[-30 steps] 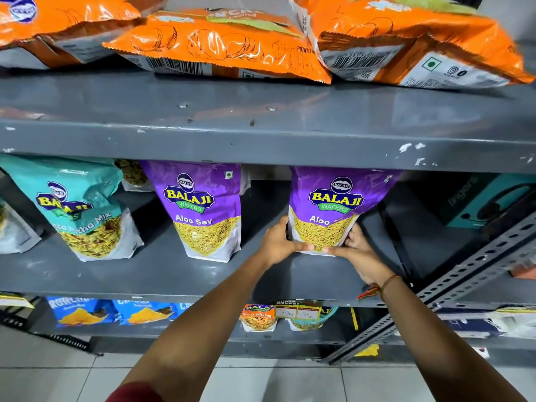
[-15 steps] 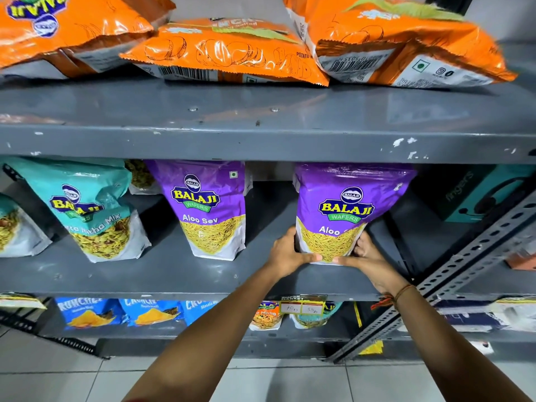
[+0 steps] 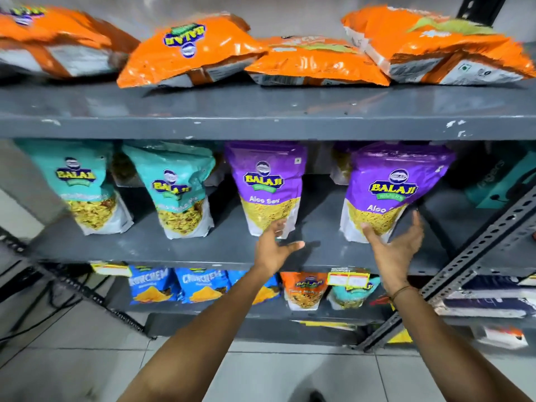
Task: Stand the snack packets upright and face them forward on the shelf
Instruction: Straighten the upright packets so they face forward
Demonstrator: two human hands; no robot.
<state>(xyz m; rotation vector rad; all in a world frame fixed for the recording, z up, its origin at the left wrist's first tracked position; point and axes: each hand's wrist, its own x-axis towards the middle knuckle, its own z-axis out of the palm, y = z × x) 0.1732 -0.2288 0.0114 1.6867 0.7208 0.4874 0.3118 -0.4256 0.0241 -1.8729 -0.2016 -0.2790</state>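
On the middle shelf point(image 3: 203, 248) four packets stand upright with their fronts forward: two teal packets point(image 3: 84, 187) at the left, then a purple packet point(image 3: 268, 187), then a second purple packet point(image 3: 391, 190) at the right, well apart from its neighbour and leaning slightly to the right at the top. The left hand point(image 3: 275, 248) is open, fingers spread, its fingertips in front of the lower right corner of the first purple packet; whether they touch it cannot be told through the blur. The right hand point(image 3: 397, 248) is also open, palm turned up and toward the left, its fingers in front of the bottom of the right purple packet, gripping nothing; contact is unclear. A thin cord circles the right wrist. On the top shelf point(image 3: 261, 111) four orange packets point(image 3: 188, 50) lie flat, none upright, their printing upside down or turned away. The bottom shelf holds blue packets point(image 3: 150, 285) and an orange one point(image 3: 304, 288), and a price tag point(image 3: 348, 278) hangs from the middle shelf's front edge. A perforated metal strut point(image 3: 470, 256) runs diagonally at the right.
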